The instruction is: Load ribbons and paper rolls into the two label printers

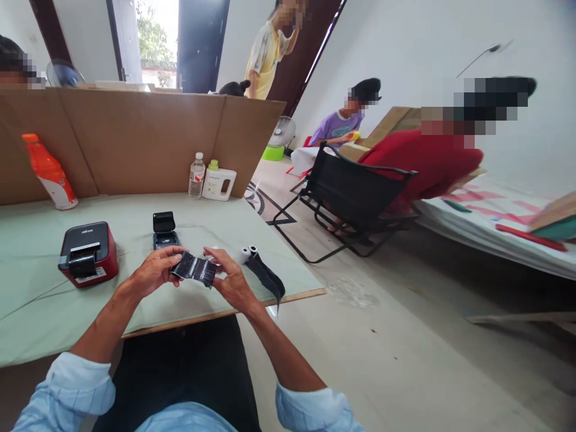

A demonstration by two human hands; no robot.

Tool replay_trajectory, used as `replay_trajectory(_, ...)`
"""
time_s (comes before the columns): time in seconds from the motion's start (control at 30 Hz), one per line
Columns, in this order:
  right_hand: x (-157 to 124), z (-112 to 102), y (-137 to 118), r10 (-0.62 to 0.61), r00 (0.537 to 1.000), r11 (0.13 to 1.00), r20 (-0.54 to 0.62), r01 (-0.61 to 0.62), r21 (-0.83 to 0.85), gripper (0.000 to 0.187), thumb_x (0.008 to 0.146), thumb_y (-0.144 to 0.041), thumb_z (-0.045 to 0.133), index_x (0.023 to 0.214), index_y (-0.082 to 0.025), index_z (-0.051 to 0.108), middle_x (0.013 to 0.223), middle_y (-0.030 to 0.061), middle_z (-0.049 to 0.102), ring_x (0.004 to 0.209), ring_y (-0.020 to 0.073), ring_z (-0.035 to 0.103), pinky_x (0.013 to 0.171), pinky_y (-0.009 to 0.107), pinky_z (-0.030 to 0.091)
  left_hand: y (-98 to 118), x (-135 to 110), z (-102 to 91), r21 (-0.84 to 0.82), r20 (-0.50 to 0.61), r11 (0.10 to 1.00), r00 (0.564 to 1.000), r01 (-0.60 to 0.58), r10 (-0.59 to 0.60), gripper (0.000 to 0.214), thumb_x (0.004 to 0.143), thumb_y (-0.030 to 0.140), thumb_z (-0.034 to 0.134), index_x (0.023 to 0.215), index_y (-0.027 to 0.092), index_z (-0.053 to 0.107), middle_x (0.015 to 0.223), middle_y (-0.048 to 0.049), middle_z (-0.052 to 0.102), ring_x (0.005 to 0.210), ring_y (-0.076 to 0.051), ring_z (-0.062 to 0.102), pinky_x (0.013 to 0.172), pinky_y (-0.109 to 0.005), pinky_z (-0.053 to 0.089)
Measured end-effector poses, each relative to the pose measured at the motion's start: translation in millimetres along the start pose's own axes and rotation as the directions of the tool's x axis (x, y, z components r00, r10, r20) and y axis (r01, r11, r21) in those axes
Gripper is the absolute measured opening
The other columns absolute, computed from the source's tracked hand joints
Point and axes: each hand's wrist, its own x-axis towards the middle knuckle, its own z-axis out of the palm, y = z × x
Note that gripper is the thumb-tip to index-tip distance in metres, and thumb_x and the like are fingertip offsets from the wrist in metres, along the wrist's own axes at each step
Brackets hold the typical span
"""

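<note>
Between my two hands, just above the table's front part, a short glossy black strip (pixel 194 268) is stretched out. It looks like film or label paper, with pale reflections across it. My left hand (pixel 155 271) pinches its left end, while the fingers of my right hand (pixel 233 282) close on its right end. Behind my left hand stands a small black device (pixel 164 223) with its lid raised, its base partly hidden. To the right of my right hand lie rolls (pixel 249 253) with white cores, a long black strip (pixel 267 276) trailing from them.
A red and black label printer (pixel 92 255) stands left on the green-covered table (pixel 31 306). An orange bottle (pixel 51 174), a clear bottle (pixel 197 177) and a white jug (pixel 219 183) stand by the cardboard partition (pixel 148 141). A person sits in a black folding chair (pixel 355 192) at right.
</note>
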Motion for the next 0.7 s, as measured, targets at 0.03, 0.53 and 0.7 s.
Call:
replay_trajectory(0.03,-1.5,2.8,-1.7,-0.094,0.996,0.993,-0.008,0.093,-0.071,0.055,0.083,-0.021,0.075,0.137,-0.030,0.069,0.132,0.0088,0.067,0.098,0.0193,0.067,0.084,0.035,0.058,-2.9,-0.6,1.9,-0.001,0.012,1.000,1.000,0.024,-0.024,0.050,0.074,0.044,0.090,0.109,0.015,0.069,0.079,-0.0015,0.067,0.059,-0.012,0.063,0.052,-0.025,0.052)
replay_trajectory(0.53,3.2,14.2,-14.8,-0.114,0.991,0.962,0.068,0.127,-0.242,0.016,0.092,-0.019,0.064,0.089,-0.022,0.079,0.081,0.0038,0.076,0.076,0.0199,0.069,0.075,0.030,0.052,-25.5,-18.6,-0.2,0.225,-0.074,0.974,0.996,-0.023,0.040,0.054,0.072,0.044,0.090,0.113,0.015,0.070,0.101,-0.0082,0.072,0.079,-0.017,0.069,0.069,-0.032,0.058)
replay_trajectory(0.7,52.9,32.7,-6.6,-0.056,0.995,0.965,0.085,0.075,-0.250,0.018,0.090,-0.018,0.060,0.089,-0.020,0.078,0.076,0.0003,0.073,0.068,0.0154,0.062,0.069,0.025,0.045,-10.0,8.4,-33.2,0.588,-0.183,0.800,0.945,-0.116,0.271,0.041,0.080,0.039,0.077,0.113,0.015,0.074,0.084,-0.0043,0.073,0.075,-0.018,0.066,0.066,-0.030,0.052)
